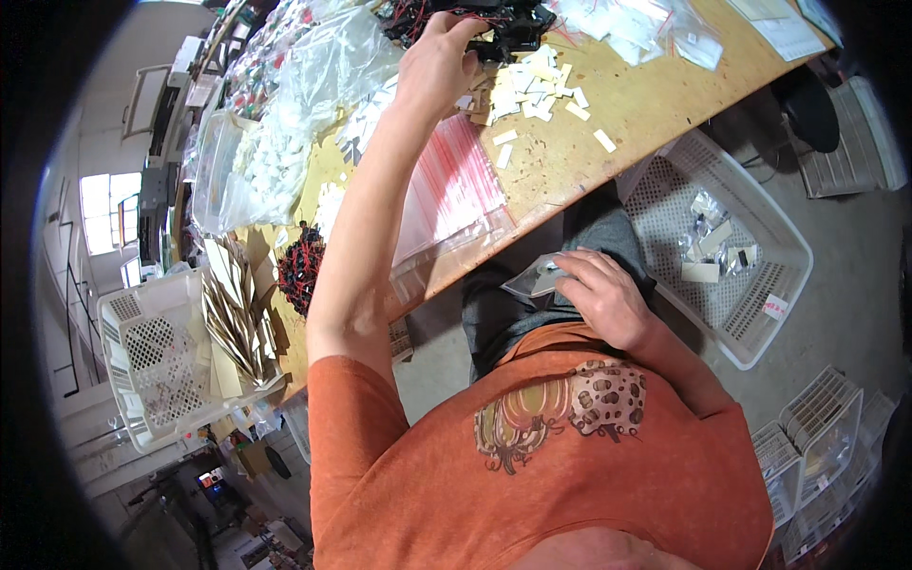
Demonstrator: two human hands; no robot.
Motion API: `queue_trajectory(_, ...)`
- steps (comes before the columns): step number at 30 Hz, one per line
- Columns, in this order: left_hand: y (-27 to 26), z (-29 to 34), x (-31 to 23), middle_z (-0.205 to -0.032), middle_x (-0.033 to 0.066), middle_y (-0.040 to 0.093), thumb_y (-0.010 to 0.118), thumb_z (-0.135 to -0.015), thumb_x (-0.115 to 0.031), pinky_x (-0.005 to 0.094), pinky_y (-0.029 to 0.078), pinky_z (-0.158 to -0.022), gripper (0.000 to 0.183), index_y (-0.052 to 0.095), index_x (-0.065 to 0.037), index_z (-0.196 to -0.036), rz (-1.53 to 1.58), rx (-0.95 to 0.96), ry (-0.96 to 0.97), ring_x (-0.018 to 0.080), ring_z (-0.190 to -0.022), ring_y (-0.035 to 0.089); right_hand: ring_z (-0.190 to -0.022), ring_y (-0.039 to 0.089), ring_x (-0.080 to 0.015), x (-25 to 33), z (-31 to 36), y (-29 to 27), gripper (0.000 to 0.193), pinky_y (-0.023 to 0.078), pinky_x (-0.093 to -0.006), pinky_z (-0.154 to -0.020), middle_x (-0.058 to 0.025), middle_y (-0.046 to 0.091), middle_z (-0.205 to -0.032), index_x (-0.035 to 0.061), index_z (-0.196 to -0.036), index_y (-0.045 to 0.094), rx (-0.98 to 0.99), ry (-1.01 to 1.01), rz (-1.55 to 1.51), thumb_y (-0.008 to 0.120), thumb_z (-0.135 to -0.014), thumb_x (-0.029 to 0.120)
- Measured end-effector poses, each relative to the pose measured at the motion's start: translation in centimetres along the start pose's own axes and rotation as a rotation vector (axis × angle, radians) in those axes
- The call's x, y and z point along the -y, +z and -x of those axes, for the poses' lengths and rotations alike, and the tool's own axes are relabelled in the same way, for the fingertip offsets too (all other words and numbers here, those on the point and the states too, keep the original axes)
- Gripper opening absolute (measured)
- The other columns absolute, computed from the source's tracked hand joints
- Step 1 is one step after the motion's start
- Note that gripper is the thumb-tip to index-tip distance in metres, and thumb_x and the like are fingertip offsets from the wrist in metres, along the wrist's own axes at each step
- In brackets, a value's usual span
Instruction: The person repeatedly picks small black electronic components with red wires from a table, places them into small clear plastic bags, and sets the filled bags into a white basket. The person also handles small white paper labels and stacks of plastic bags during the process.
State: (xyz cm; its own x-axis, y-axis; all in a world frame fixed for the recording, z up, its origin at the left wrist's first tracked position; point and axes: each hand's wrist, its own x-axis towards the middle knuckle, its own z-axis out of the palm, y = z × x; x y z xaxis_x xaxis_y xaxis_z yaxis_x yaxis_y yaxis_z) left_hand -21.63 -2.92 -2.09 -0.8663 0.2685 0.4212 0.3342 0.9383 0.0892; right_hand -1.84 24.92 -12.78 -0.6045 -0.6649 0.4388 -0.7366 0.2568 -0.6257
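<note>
My left hand (pixel 435 65) reaches over the far side of the wooden table, its fingers bent and apart at the edge of a pile of black parts with red wires (pixel 518 28). Whether a fingertip touches a part is hard to see. Just nearer than that pile lie many small cream-coloured rectangular pieces (pixel 532 87). Under and beside my left forearm is a stack of clear bags with red stripes (pixel 451 185). Over my lap, my right hand (pixel 608 296) is closed on a small clear plastic bag (pixel 532 278); its contents are too small to tell.
A white plastic crate (pixel 760 313) with several filled bags (pixel 708 242) stands right of my legs. At left are another crate (pixel 142 356), folded cardboard pieces (pixel 233 318), a red-and-black wire bundle (pixel 302 271) and heaped clear plastic bags (pixel 294 114). The table edge (pixel 560 201) runs diagonally before me.
</note>
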Motion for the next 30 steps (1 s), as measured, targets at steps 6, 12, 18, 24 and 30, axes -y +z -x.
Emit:
queue_trajectory(6, 2.3, -1.5, 4.4, -0.101, 0.0171, 0.067, 0.062, -0.093, -0.011, 0.0457, 0.054, -0.079, 0.018, 0.069, -0.008, -0.11, 0.13, -0.107, -0.053, 0.0361, -0.089, 0.068, -0.12, 0.062, -0.0379, -0.4, 1.0, -0.1, 0.018, 0.05, -0.0484, -0.106, -0.0192, 0.065, -0.125, -0.0019, -0.099, 0.069, -0.034, 0.052, 0.006, 0.061, -0.087, 0.008)
queue_trajectory(12, 1.4, -0.4, 9.9, -0.094, 0.0093, 0.071, 0.066, -0.099, -0.015, 0.0284, 0.056, -0.067, 0.021, 0.063, -0.002, -0.115, 1.576, -0.512, -0.697, 0.0196, -0.08, 0.069, -0.12, 0.062, -0.0387, -1.0, 1.2, -0.6, 0.017, 0.051, -0.0471, -0.104, -0.0206, 0.065, -0.125, -0.0028, -0.1, 0.07, -0.067, 0.089, 0.043, 0.063, -0.086, 0.006)
queue_trajectory(18, -0.2, 4.3, 21.8, -0.11, 0.0159, 0.073, 0.06, -0.093, -0.007, 0.025, 0.052, -0.063, 0.019, 0.069, -0.001, -0.109, 2.263, -0.709, -0.779, 0.0257, -0.101, 0.072, -0.119, 0.063, -0.0397, -0.4, 0.2, -0.1, 0.011, 0.053, -0.0461, -0.102, -0.0219, 0.066, -0.124, -0.0031, -0.095, 0.067, -0.068, 0.041, 0.045, 0.063, -0.086, 0.003)
queue_trajectory(24, -9.0, 5.2, 15.9, -0.122, 0.0247, 0.069, 0.056, -0.094, 0.011, 0.0453, 0.055, -0.108, 0.026, 0.064, 0.011, -0.119, 2.517, -0.597, -0.142, 0.036, -0.119, 0.065, -0.118, 0.064, -0.0398, 0.8, -0.2, -0.3, 0.011, 0.052, -0.0463, -0.103, -0.0219, 0.066, -0.127, -0.0029, -0.096, 0.065, -0.026, 0.072, 0.105, 0.061, -0.088, 0.003)
queue_trajectory(30, -10.5, 14.4, -3.3, -0.115, 0.0137, 0.068, 0.066, -0.094, -0.007, 0.0366, 0.052, -0.096, 0.027, 0.062, -0.004, -0.12, 2.049, -0.165, -0.346, 0.0245, -0.106, 0.068, -0.124, 0.062, -0.0405, 1.1, -0.3, 0.0, 0.013, 0.051, -0.0476, -0.107, -0.022, 0.064, -0.132, -0.0038, -0.095, 0.066, -0.075, 0.013, 0.037, 0.067, -0.084, 0.002)
